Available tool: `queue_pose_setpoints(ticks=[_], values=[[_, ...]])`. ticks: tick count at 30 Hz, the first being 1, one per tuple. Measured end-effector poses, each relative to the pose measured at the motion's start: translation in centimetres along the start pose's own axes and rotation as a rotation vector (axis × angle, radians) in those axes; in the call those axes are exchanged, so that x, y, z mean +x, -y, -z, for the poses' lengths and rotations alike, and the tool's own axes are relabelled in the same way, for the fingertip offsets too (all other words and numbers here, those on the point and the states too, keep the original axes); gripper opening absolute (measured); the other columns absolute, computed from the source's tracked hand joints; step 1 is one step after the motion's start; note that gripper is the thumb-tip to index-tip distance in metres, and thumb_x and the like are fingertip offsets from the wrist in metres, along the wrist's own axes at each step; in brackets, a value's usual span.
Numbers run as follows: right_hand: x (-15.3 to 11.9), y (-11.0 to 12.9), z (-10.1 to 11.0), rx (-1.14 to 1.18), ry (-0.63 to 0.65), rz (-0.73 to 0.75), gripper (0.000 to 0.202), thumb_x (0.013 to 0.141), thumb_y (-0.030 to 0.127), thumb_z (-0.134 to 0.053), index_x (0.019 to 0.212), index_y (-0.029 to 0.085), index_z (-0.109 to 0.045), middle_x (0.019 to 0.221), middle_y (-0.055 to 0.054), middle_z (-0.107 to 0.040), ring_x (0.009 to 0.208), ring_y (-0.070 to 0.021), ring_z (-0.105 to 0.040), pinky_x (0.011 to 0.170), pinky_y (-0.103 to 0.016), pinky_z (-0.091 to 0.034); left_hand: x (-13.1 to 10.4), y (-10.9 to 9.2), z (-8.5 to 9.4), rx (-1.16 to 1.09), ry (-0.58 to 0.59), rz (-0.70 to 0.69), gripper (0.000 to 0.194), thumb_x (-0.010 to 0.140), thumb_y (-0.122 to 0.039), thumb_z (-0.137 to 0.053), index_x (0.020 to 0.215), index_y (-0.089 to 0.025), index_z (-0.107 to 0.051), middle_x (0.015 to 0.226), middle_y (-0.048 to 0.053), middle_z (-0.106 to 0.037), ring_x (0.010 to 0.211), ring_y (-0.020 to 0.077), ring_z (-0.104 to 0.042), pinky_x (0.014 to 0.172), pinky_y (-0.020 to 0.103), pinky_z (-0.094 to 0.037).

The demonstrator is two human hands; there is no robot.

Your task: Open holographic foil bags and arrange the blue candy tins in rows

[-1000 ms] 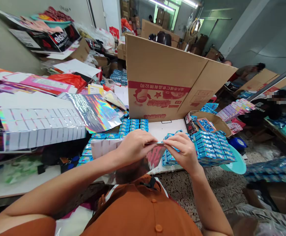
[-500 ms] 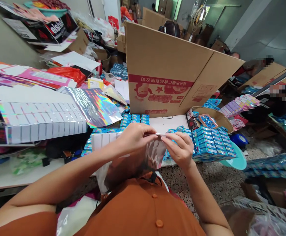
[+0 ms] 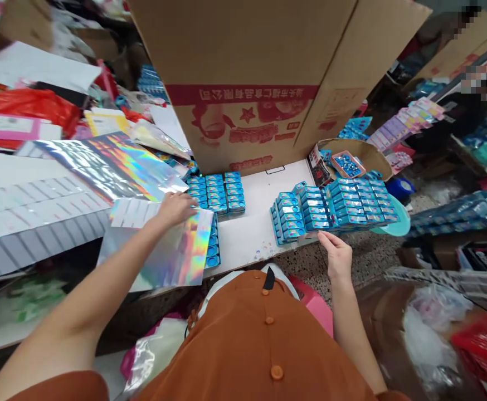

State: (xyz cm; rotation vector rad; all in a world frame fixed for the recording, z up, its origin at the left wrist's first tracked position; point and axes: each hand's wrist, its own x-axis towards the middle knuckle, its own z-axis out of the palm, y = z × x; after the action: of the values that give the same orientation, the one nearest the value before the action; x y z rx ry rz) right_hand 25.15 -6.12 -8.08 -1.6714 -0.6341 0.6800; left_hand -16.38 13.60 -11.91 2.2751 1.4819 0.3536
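Observation:
My left hand (image 3: 175, 209) lies on the upper edge of a shiny holographic sheet (image 3: 160, 253), its fingers spread toward stacked blue packs (image 3: 215, 192). The sheet has white strips along its top and overlaps the table's front edge. My right hand (image 3: 336, 253) is raised at the front of the right-hand blue packs (image 3: 289, 217), thumb and fingers pinched together; a thin piece seems to stick out from them to the left, too small to make out. A second holographic sheet (image 3: 118, 167) lies further left, on white stacks.
A large cardboard box (image 3: 247, 61) stands upright at the back of the white table (image 3: 247, 239). On the right are a carton with a pink tray of blue pieces (image 3: 347, 165) and a turquoise basin (image 3: 400, 220). White card stacks (image 3: 30, 223) fill the left.
My hands were together at the sheet's top edge; they have parted. The sheet now lies to the left under my left hand, and my right hand has moved right. The view has tilted down.

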Motion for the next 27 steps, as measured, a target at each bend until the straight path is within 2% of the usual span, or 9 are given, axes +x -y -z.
queue_pose_setpoints(ticks=[3,5,8,11,14,16,21,23,27], values=[[0.2,-1.6,1.6,-0.075,-0.055,-0.019,0.032,0.06,0.037,-0.078,0.083,0.014,-0.075,0.083,-0.008,-0.074,0.081,-0.022,-0.066,0.084,-0.04,-0.05,-0.6,0.2,-3.3,0.176,-0.131,0.015,0.031,0.086,-0.035,-0.051,0.108,-0.013,-0.059,0.126,0.014,-0.054,0.122,0.0347,-0.039,0.101,0.05,-0.027],[0.4,-2.4,2.2,-0.094,-0.077,-0.021,0.033,0.062,0.038,-0.077,0.084,0.014,-0.075,0.084,-0.009,-0.074,0.081,-0.0216,-0.066,0.084,-0.039,-0.05,-0.9,-1.9,-5.5,0.139,-0.222,0.035,0.034,0.087,-0.033,-0.05,0.115,-0.015,-0.055,0.133,0.015,-0.048,0.127,0.0359,-0.034,0.102,0.052,-0.026],[1.1,-3.5,2.2,-0.083,-0.098,-0.046,0.034,0.062,0.038,-0.077,0.086,0.013,-0.075,0.086,-0.009,-0.074,0.08,-0.021,-0.067,0.084,-0.038,-0.05,-1.0,-8.2,-9.2,-0.1,-0.225,-0.023,0.031,0.088,-0.034,-0.049,0.113,-0.017,-0.057,0.122,0.013,-0.056,0.118,0.03,-0.045,0.101,0.046,-0.031],[2.2,-4.2,1.7,-0.072,-0.075,-0.091,0.034,0.061,0.038,-0.077,0.085,0.013,-0.075,0.084,-0.009,-0.074,0.08,-0.0213,-0.067,0.083,-0.038,-0.051,-0.5,-16.0,-13.4,-0.462,-0.089,-0.042,0.027,0.088,-0.036,-0.051,0.104,-0.017,-0.062,0.106,0.01,-0.065,0.104,0.0245,-0.054,0.095,0.041,-0.039],[3.3,-4.5,1.1,-0.029,-0.011,-0.145,0.031,0.061,0.037,-0.077,0.083,0.014,-0.075,0.083,-0.008,-0.075,0.08,-0.0207,-0.067,0.082,-0.037,-0.05,0.8,-22.2,-16.9,-0.864,0.095,0.168,0.028,0.083,-0.041,-0.057,0.098,-0.018,-0.065,0.103,0.009,-0.067,0.095,0.0217,-0.059,0.085,0.035,-0.045],[4.1,-4.6,0.9,0.013,0.035,-0.193,0.03,0.061,0.036,-0.078,0.082,0.015,-0.075,0.082,-0.007,-0.075,0.08,-0.0198,-0.067,0.083,-0.036,-0.05,1.8,-24.9,-18.5,-1.076,0.173,0.308,0.033,0.081,-0.045,-0.059,0.097,-0.017,-0.066,0.102,0.01,-0.068,0.092,0.0204,-0.061,0.081,0.032,-0.046],[6.1,-6.0,1.0,0.073,0.098,-0.318,0.032,0.057,0.036,-0.079,0.081,0.015,-0.075,0.082,-0.007,-0.074,0.078,-0.0187,-0.066,0.083,-0.035,-0.049,3.3,-27.6,-20.8,-1.336,0.308,0.507,0.041,0.066,-0.048,-0.074,0.088,-0.013,-0.066,0.083,0.008,-0.069,0.074,0.0162,-0.062,0.067,0.026,-0.047],[6.9,-7.0,1.1,0.077,0.11,-0.342,0.032,0.058,0.036,-0.079,0.081,0.015,-0.075,0.083,-0.007,-0.074,0.08,-0.0192,-0.065,0.083,-0.035,-0.048,3.3,-27.8,-21.6,-1.34,0.282,0.558,0.04,0.059,-0.044,-0.079,0.081,-0.013,-0.067,0.074,0.005,-0.068,0.066,0.0141,-0.06,0.064,0.026,-0.046],[8.4,-9.3,1.4,0.068,0.103,-0.384,0.03,0.058,0.037,-0.078,0.078,0.016,-0.075,0.084,-0.007,-0.074,0.082,-0.0209,-0.064,0.081,-0.034,-0.048,3.4,-27.9,-23.2,-1.262,0.215,0.585,0.034,0.06,-0.041,-0.077,0.078,-0.013,-0.067,0.069,0.004,-0.067,0.065,0.0148,-0.061,0.064,0.026,-0.047]])
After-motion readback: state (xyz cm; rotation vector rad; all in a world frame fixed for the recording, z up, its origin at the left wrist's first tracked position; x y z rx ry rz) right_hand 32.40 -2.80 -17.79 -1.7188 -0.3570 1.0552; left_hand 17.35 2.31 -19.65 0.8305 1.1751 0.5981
